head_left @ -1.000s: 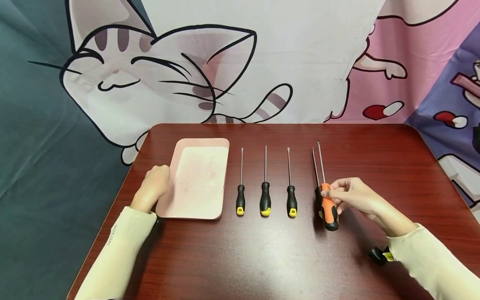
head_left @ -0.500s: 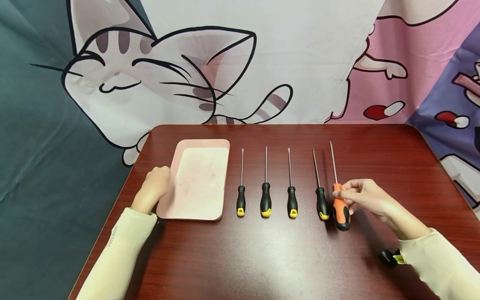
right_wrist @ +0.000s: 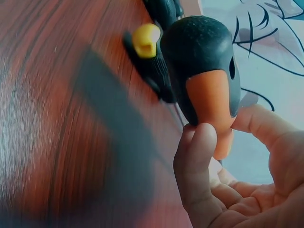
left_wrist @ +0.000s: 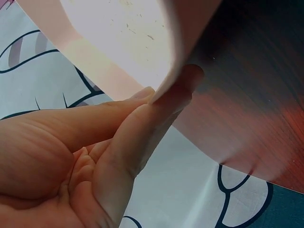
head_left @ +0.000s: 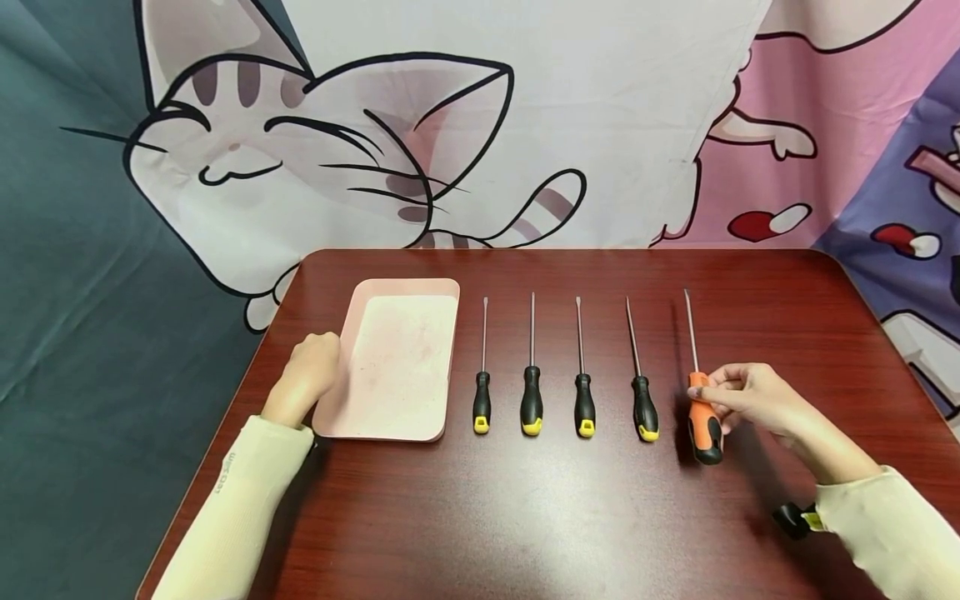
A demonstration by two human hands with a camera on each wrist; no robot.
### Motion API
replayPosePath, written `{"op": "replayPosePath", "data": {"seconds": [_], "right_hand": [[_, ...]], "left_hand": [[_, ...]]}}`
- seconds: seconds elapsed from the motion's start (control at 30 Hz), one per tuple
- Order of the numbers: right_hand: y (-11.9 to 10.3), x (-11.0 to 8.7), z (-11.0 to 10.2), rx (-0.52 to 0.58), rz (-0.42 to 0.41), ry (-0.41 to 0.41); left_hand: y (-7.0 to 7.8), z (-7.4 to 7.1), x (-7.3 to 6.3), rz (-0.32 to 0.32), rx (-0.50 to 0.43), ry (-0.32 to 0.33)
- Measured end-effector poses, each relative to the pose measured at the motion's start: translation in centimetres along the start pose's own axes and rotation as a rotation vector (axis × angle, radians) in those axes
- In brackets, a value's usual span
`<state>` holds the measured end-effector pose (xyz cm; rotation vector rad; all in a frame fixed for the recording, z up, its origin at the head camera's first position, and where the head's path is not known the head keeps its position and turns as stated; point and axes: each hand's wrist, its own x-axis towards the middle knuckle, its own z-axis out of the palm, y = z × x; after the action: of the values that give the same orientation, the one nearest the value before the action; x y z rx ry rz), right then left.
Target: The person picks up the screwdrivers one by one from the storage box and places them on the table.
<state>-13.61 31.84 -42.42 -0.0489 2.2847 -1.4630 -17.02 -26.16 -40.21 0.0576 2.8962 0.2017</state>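
My right hand (head_left: 750, 396) pinches the handle of an orange and black screwdriver (head_left: 705, 429) between thumb and fingers, with its shaft pointing to the back of the table. In the right wrist view the screwdriver's black butt end (right_wrist: 199, 47) faces the camera, and its shadow falls on the wood. At the left, my left hand (head_left: 311, 367) pinches the near-left rim of a shallow pink tray (head_left: 442, 421). The left wrist view shows thumb and finger on either side of the tray's wall (left_wrist: 173, 71). Nearest the orange screwdriver lies a black and yellow screwdriver (head_left: 644, 408).
Three more black and yellow screwdrivers lie in a row, the left one (head_left: 482, 404), the middle one (head_left: 532, 400) and the right one (head_left: 584, 404), shafts toward the back. A cat-print cloth (head_left: 615, 100) hangs behind the brown table (head_left: 480, 517).
My right hand has carried the orange screwdriver to the right, away from the nearest black and yellow one, which it partly covered before. My left hand stays on the tray's rim.
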Motion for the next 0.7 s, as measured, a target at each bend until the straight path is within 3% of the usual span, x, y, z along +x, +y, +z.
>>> {"op": "replayPosePath", "data": {"seconds": [0.7], "right_hand": [[1.3, 0.8, -1.5, -0.124, 0.053, 0.003]], "left_hand": [[0.0, 0.1, -0.2, 0.020, 0.002, 0.042]]}}
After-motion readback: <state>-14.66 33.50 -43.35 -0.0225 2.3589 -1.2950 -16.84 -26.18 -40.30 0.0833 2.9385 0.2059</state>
